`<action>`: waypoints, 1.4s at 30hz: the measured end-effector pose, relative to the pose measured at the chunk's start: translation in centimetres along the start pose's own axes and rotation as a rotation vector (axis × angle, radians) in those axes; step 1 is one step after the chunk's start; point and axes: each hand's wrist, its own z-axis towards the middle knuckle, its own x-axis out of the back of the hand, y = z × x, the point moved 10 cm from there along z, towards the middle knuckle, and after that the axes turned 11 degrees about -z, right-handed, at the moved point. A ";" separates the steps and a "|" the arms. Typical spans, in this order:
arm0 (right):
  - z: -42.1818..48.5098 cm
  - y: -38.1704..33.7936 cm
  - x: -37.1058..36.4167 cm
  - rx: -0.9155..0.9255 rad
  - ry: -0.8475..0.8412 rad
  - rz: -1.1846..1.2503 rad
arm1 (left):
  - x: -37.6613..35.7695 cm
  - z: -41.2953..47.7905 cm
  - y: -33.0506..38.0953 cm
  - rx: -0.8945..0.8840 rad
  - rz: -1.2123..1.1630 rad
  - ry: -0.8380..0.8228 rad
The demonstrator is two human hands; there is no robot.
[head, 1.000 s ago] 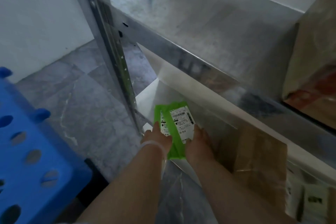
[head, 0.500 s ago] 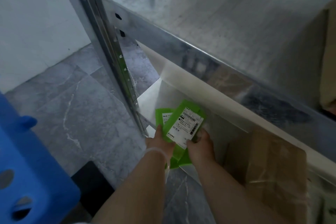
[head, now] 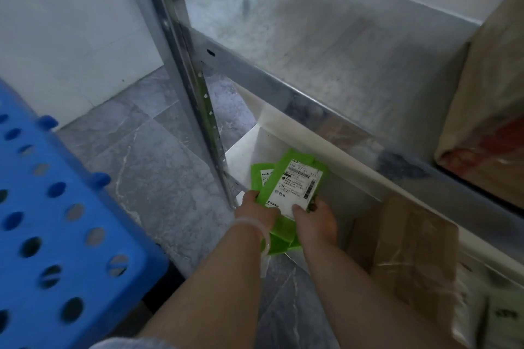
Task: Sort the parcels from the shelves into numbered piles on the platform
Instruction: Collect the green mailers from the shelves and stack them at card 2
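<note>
Picking from lower shelf | left hand, right hand: each grip closed on green parcels | next: read label, carry to matching pile.

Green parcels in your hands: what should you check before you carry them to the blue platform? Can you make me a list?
1. Left hand grips the back green parcel: ok.
2. Right hand grips the front green parcel, thumb on its label: ok.
3. Label faces up for reading: ok.
4. Pile number readable: cannot tell, print too small.
5. Parcels clear of the lower shelf: cannot tell.
6. Blue platform close at left: ok.
</note>
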 end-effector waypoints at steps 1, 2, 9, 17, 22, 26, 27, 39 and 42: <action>-1.0 -0.8 0.9 0.024 0.014 -0.006 | 0.5 -0.7 0.3 -0.020 -0.025 0.032; -2.1 -1.6 1.8 0.048 0.024 -0.015 | 1.0 -1.6 0.6 -0.044 -0.044 0.069; -11.3 -2.7 7.0 0.144 0.030 0.006 | 3.8 -10.8 1.7 -0.137 -0.089 0.075; -22.8 -1.6 14.8 0.191 0.016 0.023 | 4.8 -25.0 2.4 -0.282 -0.124 -0.105; -29.3 -1.0 18.3 0.283 -0.031 0.038 | 6.3 -32.9 1.1 -0.372 -0.127 -0.103; -34.7 -1.8 20.0 0.428 -0.100 0.005 | 8.8 -39.0 -0.4 -0.417 -0.201 -0.053; -36.1 -2.2 20.4 0.474 -0.110 0.006 | 9.7 -40.6 -0.7 -0.419 -0.232 -0.041; -57.0 -11.0 15.4 0.843 -0.494 0.061 | 28.6 -57.3 -7.7 -0.496 -0.634 0.264; -62.6 -12.9 11.5 0.912 -0.625 0.037 | 34.5 -60.1 -10.5 -0.515 -0.671 0.356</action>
